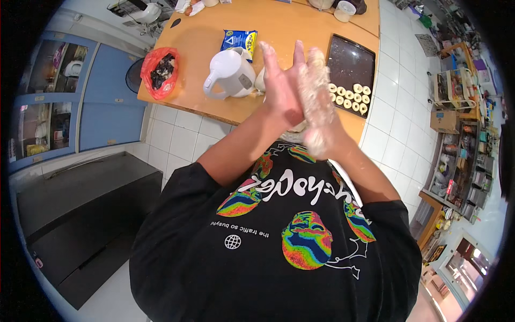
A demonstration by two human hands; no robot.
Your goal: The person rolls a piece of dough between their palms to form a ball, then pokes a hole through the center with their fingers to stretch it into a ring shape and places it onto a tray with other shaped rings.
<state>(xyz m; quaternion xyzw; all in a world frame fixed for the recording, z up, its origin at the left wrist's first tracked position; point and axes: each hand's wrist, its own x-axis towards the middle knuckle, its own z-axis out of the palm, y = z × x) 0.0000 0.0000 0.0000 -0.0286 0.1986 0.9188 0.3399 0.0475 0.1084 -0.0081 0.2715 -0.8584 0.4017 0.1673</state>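
Note:
My left hand (280,88) and my right hand (316,99) are raised over the table's near edge, palms touching, fingers stretched upward. Pale, sticky dough coats much of my right hand; my left has some on its fingertips. A white electric kettle (228,72) stands left of them, with a blue packet (238,38) behind it. A white container (259,81) is partly hidden by my left hand. Below my hands, something pale, perhaps a bowl, is mostly hidden. A dark tray (351,59) to the right holds several pale dough rings (347,95).
The wooden table (284,24) has a red plastic bag (159,75) at left and containers (343,11) at back right. Blue cabinets (110,96) and a dark low unit (86,214) are on the left. Cluttered shelves (456,161) line the right, beyond white floor tiles (399,134).

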